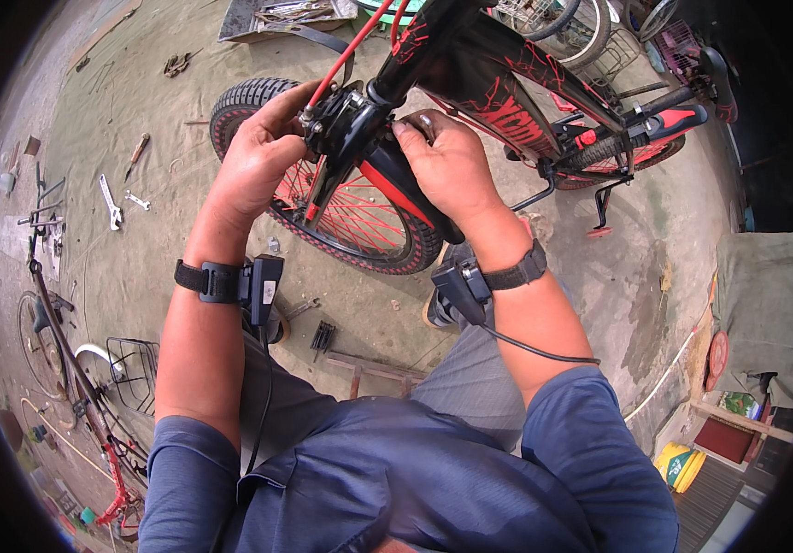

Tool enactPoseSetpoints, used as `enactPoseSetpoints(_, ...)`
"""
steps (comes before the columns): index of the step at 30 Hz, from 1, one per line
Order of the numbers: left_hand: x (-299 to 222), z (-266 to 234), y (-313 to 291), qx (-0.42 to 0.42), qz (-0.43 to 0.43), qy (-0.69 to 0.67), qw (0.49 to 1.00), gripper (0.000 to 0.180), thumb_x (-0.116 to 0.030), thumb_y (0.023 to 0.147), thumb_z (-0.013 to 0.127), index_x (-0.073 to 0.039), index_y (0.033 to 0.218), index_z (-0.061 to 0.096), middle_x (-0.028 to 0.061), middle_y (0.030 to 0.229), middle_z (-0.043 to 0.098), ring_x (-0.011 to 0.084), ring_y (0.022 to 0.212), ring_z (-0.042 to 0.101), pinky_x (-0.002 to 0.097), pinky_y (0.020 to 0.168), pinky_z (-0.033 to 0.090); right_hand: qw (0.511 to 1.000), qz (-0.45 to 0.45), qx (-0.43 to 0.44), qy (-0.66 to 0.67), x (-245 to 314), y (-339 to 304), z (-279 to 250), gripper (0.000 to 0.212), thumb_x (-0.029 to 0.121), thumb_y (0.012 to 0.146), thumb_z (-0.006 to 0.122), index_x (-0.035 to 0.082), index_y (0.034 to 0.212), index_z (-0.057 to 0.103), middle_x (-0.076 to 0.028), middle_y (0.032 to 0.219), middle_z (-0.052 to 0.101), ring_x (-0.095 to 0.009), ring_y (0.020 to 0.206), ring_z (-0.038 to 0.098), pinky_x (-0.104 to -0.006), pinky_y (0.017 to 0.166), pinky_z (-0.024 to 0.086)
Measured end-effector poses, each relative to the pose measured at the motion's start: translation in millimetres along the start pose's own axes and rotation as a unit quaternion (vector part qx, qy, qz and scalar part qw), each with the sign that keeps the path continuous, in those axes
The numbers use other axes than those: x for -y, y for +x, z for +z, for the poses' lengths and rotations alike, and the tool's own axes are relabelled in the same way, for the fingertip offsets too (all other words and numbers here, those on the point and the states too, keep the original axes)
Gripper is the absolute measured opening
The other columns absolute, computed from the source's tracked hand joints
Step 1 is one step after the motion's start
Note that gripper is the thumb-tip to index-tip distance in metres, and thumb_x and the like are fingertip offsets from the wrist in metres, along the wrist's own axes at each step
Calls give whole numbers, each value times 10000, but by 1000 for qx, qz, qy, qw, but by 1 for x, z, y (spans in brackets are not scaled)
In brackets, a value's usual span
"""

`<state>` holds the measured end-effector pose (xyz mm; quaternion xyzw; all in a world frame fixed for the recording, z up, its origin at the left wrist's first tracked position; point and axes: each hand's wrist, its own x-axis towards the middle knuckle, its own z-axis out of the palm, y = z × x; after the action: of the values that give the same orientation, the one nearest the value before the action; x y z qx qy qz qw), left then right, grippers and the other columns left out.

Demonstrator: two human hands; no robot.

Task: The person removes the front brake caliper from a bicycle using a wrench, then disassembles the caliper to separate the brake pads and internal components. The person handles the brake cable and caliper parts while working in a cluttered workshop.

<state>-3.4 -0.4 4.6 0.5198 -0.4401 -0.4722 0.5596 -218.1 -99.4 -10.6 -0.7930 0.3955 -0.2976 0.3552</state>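
Head view: bike [498, 97] seen ahead, front wheel [359, 219] near the feet. Brake [334, 115] at the fork touched by left hand [263, 157]. Right hand [447, 161] curled just beside the fork's other side. Fingertips partly hidden; grip can't be told for either.

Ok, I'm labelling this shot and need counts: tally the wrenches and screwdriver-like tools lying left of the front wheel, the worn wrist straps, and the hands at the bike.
Wrenches: 2 (large wrench, small wrench)
Screwdriver-like tools: 1 (orange-brown handle)
Wrist straps: 2 (left strap, right strap)
Hands: 2 (left hand, right hand)
Total: 7
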Motion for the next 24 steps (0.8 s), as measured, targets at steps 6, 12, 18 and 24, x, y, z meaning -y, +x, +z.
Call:
enactPoseSetpoints(6,1,-1,0,1,-1,-4,1000,722,6,736,455,41,1457,456,142,1444,524,209,1282,544,317,999,486,998,-13,-48,30,3,-3,6,222,154,835,731,18,983,637,-184,849,699,-348,821,693,-411,737,538)
enactPoseSetpoints(12,0,0,0,5,2,-16,1000,716,1,739,455,33,1454,464,132,1446,522,206,1278,545,316,989,493,999,-15,-46,23,4,-4,5,212,173,843,722,17,960,639,-186,877,694,-373,830,678,-433,742,529)
enactPoseSetpoints(18,0,2,-1,-11,17,-29,999,664,9,771,482,54,1433,484,88,1258,628,135,1036,623,268,899,501,998,-42,-43,2,2,-2,4,212,201,859,707,14,936,643,-184,895,691,-404,835,652,-465,750,512)
enactPoseSetpoints(24,0,0,1,5,2,-19,1000,716,9,736,456,38,1452,462,133,1445,522,205,1272,549,309,996,487,997,-19,-56,55,4,-5,8,228,207,862,710,6,946,645,-192,873,689,-392,827,660,-450,746,518)
